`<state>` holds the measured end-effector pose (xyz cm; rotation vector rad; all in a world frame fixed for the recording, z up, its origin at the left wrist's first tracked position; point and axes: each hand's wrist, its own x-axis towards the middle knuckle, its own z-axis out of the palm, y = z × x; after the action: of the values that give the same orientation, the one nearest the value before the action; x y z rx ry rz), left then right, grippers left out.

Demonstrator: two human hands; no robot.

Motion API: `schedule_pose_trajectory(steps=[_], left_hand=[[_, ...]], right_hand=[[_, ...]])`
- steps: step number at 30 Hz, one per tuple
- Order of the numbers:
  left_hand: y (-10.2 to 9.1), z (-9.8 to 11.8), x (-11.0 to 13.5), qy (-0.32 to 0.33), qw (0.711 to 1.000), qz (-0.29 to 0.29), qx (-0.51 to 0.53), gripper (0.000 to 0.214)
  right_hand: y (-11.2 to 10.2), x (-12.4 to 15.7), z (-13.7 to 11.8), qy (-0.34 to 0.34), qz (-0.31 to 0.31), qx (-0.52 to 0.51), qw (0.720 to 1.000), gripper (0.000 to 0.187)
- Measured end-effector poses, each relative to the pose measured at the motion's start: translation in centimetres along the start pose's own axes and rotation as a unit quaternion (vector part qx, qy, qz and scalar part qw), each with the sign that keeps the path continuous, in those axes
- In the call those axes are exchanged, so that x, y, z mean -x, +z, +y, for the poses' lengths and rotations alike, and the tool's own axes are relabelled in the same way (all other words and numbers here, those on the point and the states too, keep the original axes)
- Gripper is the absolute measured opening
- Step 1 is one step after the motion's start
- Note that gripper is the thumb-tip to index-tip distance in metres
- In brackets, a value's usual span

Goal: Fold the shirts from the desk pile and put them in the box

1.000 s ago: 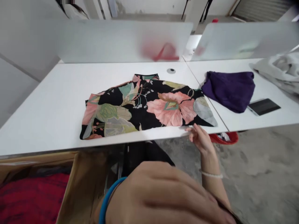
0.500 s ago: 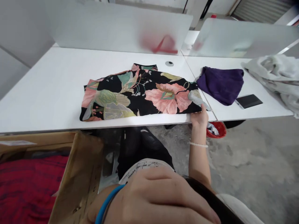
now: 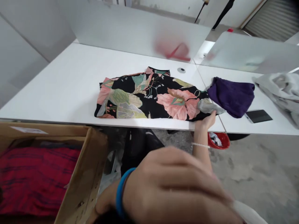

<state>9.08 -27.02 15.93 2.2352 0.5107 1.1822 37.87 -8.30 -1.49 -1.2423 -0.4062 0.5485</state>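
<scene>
A black floral shirt point(image 3: 151, 93) with pink and green blooms lies flat and folded on the white table point(image 3: 58, 74), its collar toward the back. My right hand point(image 3: 206, 120), wearing a pale bracelet, pinches the shirt's front right corner at the table edge, thumb on top. Close to the camera, my left hand point(image 3: 177, 183), with a blue band at the wrist, is raised well off the shirt. It is smeared by motion and its fingertips are hidden.
At right on the table are folded purple cloth point(image 3: 231, 96), a dark phone-like slab point(image 3: 259, 116) and whitish cloth point(image 3: 282, 88). Frosted panels point(image 3: 140, 34) border the back. A cardboard box point(image 3: 81, 174) holding red plaid cloth point(image 3: 39, 180) stands at lower left; a red bin point(image 3: 224, 141) is below the table.
The view has shifted, so the table things appear further right and tilted. My left hand has moved slightly rightward in view and blurs more. My right hand stays on the shirt's corner.
</scene>
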Motion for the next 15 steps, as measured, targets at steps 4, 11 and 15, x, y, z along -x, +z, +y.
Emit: schedule_pose_trajectory(steps=[4,11,15], left_hand=[[1.7,-9.5,-2.9,-0.093,0.981,-0.003,-0.17,0.039],[2.7,-24.5,-4.6,-0.3,0.878,-0.035,-0.371,0.052],[2.8,-26.2,-3.7,-0.344,0.904,0.001,-0.254,0.054]], right_hand=[[1.1,-0.2,-0.7,0.004,0.019,-0.015,1.0,0.045],[4.7,0.9,-2.0,-0.036,-0.008,-0.046,0.998,0.041],[7.1,1.1,-2.0,-0.067,-0.116,0.031,0.991,0.046]])
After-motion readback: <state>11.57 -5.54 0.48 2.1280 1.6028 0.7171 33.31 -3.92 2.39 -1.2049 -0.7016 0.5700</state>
